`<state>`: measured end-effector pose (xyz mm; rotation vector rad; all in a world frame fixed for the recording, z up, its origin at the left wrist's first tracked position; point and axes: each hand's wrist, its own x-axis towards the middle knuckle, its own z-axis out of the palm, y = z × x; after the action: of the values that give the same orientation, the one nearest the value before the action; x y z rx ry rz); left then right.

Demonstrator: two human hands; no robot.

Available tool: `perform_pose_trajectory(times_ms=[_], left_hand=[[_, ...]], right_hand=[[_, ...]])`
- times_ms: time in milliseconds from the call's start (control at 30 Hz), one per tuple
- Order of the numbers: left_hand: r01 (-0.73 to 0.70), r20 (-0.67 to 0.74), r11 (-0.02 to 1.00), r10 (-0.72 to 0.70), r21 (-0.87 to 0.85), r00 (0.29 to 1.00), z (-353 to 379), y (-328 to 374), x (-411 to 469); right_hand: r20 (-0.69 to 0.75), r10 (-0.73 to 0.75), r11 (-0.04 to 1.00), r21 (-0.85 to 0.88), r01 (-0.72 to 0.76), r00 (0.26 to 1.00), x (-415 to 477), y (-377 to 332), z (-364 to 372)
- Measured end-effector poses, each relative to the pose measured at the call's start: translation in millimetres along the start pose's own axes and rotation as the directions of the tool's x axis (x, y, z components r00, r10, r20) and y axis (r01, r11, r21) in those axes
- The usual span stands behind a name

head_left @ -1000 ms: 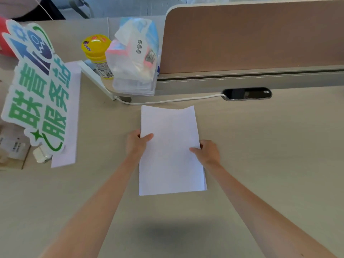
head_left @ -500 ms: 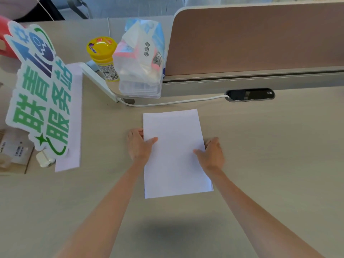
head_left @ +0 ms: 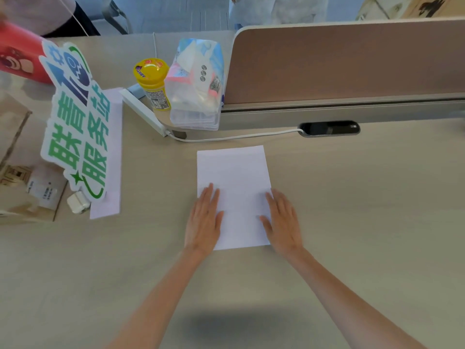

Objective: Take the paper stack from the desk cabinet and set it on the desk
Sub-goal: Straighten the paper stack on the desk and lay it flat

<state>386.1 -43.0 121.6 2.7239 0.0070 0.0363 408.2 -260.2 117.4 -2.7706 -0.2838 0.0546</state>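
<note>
- An office: a padded divider panel [head_left: 352, 64] bounds the pale desk [head_left: 377, 222] at 12 o'clock.
- A cable port [head_left: 329, 127] and a standing sign [head_left: 78, 122] at 10 o'clock.

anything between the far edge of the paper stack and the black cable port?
Head view: only bare desk between the paper stack and the black cable port; the white cable runs left of that stretch.

Your flat left hand [head_left: 204, 220] covers the near left corner of the white paper stack [head_left: 234, 190]; your flat right hand [head_left: 283, 220] hides its right edge. The red printed container [head_left: 17, 59] is cut off at the frame's left edge. The yellow-lidded jar's [head_left: 152, 81] label print is too small to read.
</note>
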Motion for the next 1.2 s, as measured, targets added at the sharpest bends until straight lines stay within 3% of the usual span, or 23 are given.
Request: perform_pose_trajectory(times_ms=[100, 267, 467, 767, 933, 1200], left_hand=[[-0.112, 0.098, 0.986, 0.1, 0.123, 0.99, 11.4, 3.7, -2.9], [-0.169, 0.208, 0.951, 0.116, 0.26, 0.971, 22.1, -11.3, -5.8], [-0.214, 0.197, 0.926, 0.157, 0.311, 0.968, 26.0, -21.6, -5.0], [-0.179, 0.143, 0.955, 0.148, 0.238, 0.979, 27.3, -22.9, -10.2], [-0.178, 0.162, 0.939, 0.135, 0.294, 0.978, 28.8, -21.9, -7.3], [-0.207, 0.323, 0.876, 0.062, 0.436, 0.944, 13.9, -6.8, 3.7]], right_hand=[[0.084, -0.134, 0.976, -0.163, 0.146, 0.987, -0.9, -3.1, 2.8], [0.231, -0.168, 0.947, -0.233, 0.222, 0.959, -2.7, 11.9, 9.9], [0.222, -0.182, 0.951, -0.206, 0.229, 0.958, -2.8, 23.1, 20.5], [0.252, -0.268, 0.933, -0.171, 0.315, 0.93, -4.8, 31.0, 15.4], [0.249, -0.265, 0.926, -0.203, 0.318, 0.932, -3.5, 28.7, 12.8], [0.385, -0.172, 0.903, -0.306, 0.301, 0.907, 6.3, 13.0, -5.2]])
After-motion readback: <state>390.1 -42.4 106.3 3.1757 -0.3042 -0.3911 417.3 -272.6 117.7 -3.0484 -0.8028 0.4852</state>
